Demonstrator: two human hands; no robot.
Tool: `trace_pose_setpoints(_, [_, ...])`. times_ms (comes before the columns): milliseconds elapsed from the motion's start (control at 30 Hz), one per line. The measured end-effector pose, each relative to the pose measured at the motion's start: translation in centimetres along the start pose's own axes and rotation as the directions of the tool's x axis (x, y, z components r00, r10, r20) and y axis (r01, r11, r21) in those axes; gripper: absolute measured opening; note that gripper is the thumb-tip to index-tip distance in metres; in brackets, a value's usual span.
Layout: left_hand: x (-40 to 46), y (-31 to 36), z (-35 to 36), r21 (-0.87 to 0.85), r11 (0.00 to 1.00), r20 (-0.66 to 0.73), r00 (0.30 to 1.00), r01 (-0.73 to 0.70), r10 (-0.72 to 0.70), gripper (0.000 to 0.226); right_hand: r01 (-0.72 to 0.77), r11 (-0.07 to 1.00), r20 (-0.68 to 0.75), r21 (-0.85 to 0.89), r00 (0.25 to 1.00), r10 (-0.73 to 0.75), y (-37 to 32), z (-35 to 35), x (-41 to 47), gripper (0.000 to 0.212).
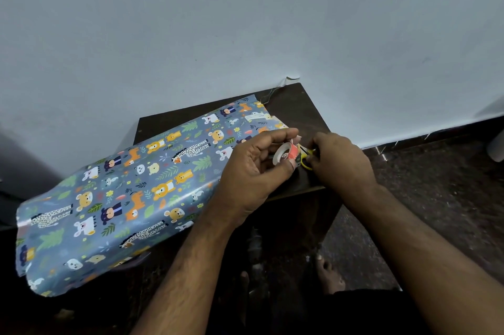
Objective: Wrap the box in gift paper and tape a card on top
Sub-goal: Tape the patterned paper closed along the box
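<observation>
The left hand point(253, 171) pinches a small white-cored roll of clear tape point(285, 156) between thumb and curled fingers, just right of the blue animal-print gift paper point(131, 193) lying over the box on the small dark wooden table point(294, 105). The right hand point(341, 163) curls around yellow-handled scissors point(306, 159) touching the roll. The unsecured paper could likely spring open or slide off the table's left edge; the cut strip may stick to itself. No card is visible.
</observation>
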State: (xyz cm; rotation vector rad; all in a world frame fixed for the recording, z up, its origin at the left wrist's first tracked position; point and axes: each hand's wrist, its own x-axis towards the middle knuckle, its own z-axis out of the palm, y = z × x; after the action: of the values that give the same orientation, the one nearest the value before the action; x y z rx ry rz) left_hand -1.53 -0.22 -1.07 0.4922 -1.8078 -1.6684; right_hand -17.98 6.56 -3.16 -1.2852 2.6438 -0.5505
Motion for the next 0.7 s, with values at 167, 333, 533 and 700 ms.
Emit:
trace_pose_setpoints(167, [-0.1,0.2,-0.2,-0.018,1.0,-0.004,1.0,-0.011,0.011,0.041,0.016,0.992,0.053,-0.127,0.999,-0.01,-1.0,-0.4,-0.2,0.023])
trace_pose_setpoints(333, [-0.2,0.5,-0.3,-0.094,0.995,-0.015,1.0,-0.014,0.012,0.039,-0.011,0.993,0.07,-0.121,0.997,0.019,-0.9,-0.9,-0.2,0.023])
trace_pose_setpoints(533, [0.0,1.7,-0.5,-0.353,0.936,-0.094,0.995,0.008,-0.044,0.034,0.082,0.954,-0.17,0.289,0.985,-0.033,-0.3,-1.6,-0.3,0.021])
trace_pose_setpoints(700, [0.0,2.0,-1.3,-0.364,0.931,-0.13,0.991,-0.012,-0.039,0.031,0.261,0.819,-0.4,0.51,0.915,-0.043,-0.9,-2.2,-0.7,0.021])
